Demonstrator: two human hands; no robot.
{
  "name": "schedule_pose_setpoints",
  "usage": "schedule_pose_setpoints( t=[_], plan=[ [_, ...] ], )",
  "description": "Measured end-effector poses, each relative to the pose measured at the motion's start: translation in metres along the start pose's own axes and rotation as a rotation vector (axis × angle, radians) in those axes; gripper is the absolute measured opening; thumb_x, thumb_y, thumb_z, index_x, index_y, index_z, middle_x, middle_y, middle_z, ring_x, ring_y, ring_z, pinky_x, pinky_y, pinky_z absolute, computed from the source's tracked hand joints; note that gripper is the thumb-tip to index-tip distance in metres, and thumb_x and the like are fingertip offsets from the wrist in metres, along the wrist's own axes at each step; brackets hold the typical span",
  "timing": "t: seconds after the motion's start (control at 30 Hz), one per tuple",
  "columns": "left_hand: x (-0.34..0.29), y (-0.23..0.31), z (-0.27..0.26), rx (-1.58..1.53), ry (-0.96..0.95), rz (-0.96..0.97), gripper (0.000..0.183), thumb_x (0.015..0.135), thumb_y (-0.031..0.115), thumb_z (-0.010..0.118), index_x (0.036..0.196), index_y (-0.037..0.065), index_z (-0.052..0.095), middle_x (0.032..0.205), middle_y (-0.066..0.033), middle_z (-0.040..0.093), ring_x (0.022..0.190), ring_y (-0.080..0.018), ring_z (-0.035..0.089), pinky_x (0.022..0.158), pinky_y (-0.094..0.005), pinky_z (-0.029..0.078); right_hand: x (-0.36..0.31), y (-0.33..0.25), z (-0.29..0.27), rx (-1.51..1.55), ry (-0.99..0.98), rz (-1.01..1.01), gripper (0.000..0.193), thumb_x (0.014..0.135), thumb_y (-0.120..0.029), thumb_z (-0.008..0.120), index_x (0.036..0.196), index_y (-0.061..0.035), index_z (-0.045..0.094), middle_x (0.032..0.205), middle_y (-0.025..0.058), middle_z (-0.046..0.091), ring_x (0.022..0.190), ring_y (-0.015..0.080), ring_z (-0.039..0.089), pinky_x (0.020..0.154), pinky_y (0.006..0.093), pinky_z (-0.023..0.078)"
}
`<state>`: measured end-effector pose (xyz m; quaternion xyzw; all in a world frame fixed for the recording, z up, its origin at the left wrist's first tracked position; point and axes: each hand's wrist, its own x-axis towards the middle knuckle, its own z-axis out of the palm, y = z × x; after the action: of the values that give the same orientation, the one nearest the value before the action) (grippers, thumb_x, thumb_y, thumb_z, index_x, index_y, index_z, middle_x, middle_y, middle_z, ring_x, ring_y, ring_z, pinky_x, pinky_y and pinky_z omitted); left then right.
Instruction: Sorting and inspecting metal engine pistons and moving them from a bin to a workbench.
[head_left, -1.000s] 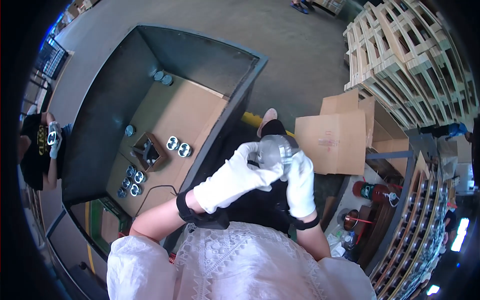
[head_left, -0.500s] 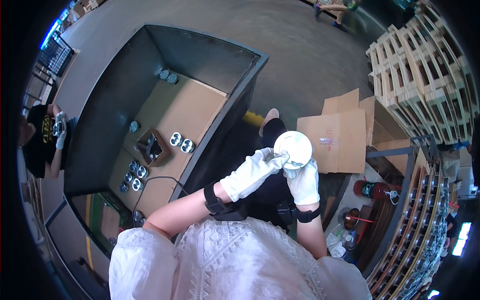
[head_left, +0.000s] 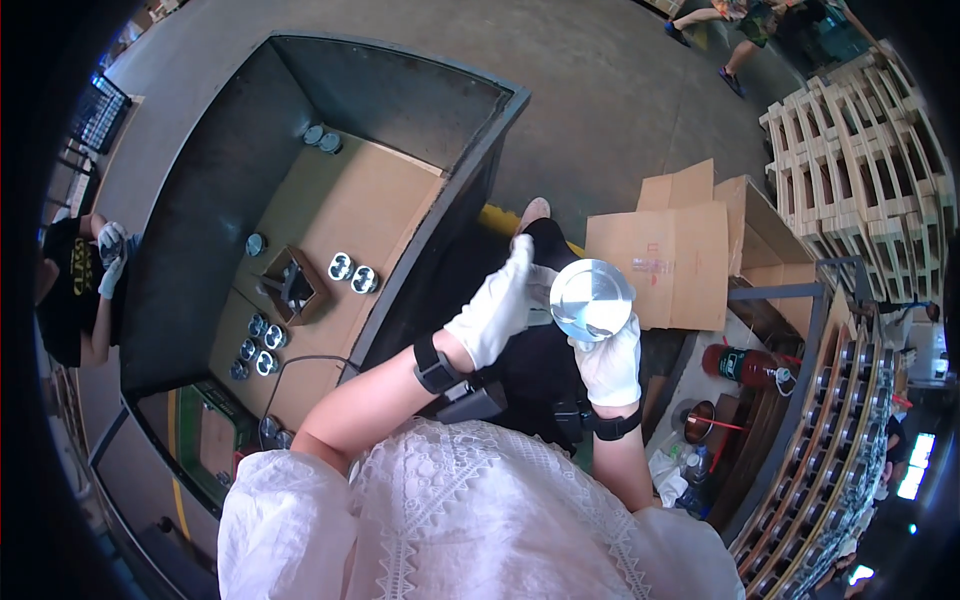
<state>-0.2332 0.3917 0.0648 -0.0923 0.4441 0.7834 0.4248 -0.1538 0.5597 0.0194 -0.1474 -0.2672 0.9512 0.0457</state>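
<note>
A shiny round metal piston (head_left: 592, 298) is held up in front of me, its flat, mirror-like crown turned toward my view. Gripping it from below and the right is my gloved right hand (head_left: 610, 362); the fingertips behind the piston are hidden. My gloved left hand (head_left: 500, 308) stands just left of it, fingers stretched out and thumb apart, holding nothing. Whether the left thumb touches the piston's edge, I cannot tell. Both hands wear white gloves, with black straps around the wrists.
Left of me stands a deep grey metal bin (head_left: 410, 72) lined with cardboard, holding several pistons (head_left: 352, 272) and a small tool box (head_left: 294, 286). To the right are an open carton (head_left: 660, 262), stacked pallets (head_left: 850, 180), a red bottle (head_left: 740, 364) and a piston rack (head_left: 820, 470). A co-worker (head_left: 75, 290) handles something at far left.
My left hand has come off the piston's face, drawn left and opened. The right hand keeps its hold, and the crown now reflects differently. A passer-by at the top has moved right.
</note>
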Motion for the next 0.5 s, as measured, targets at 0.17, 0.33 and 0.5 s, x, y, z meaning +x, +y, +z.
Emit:
schedule_pose_setpoints(
  t=[0.17, 0.33, 0.5],
  plan=[
    [-0.006, 0.003, 0.009, 0.235, 0.15, -0.056, 0.071, 0.098, 0.063, 0.035, 0.119, 0.0, 0.061, 0.105, -0.012, 0.065, 0.099, -0.0231, 0.064, 0.092, -0.0364, 0.048, 0.004, 0.0, -0.002, -0.033, 0.072, -0.01, 0.038, 0.099, -0.033, 0.054, 0.121, -0.0022, 0.057, 0.1, 0.0098, 0.069, 0.068, 0.0163, 0.068, 0.055, 0.0251, 0.057],
    [-0.008, -0.006, 0.009, 0.588, 0.038, 0.181, 0.048, 0.088, 0.026, 0.071, 0.124, -0.002, 0.055, 0.107, -0.0107, 0.064, 0.092, -0.0168, 0.065, 0.085, -0.0283, 0.05, 0.007, 0.001, -0.001, -0.184, 0.026, -0.018, 0.038, 0.098, -0.034, 0.055, 0.12, -0.0026, 0.058, 0.096, 0.0058, 0.068, 0.064, 0.0113, 0.062, 0.051, 0.0217, 0.05],
    [-0.001, -0.016, 0.014, 0.426, 0.071, 0.542, 0.047, 0.079, 0.017, 0.081, 0.117, 0.002, 0.058, 0.114, -0.0054, 0.061, 0.103, -0.0104, 0.059, 0.091, -0.027, 0.049, 0.008, 0.013, -0.001, -0.146, -0.056, -0.014, 0.044, 0.099, -0.039, 0.052, 0.132, -0.0091, 0.051, 0.122, 0.0072, 0.059, 0.108, 0.0197, 0.06, 0.093, 0.039, 0.05]
  ],
)
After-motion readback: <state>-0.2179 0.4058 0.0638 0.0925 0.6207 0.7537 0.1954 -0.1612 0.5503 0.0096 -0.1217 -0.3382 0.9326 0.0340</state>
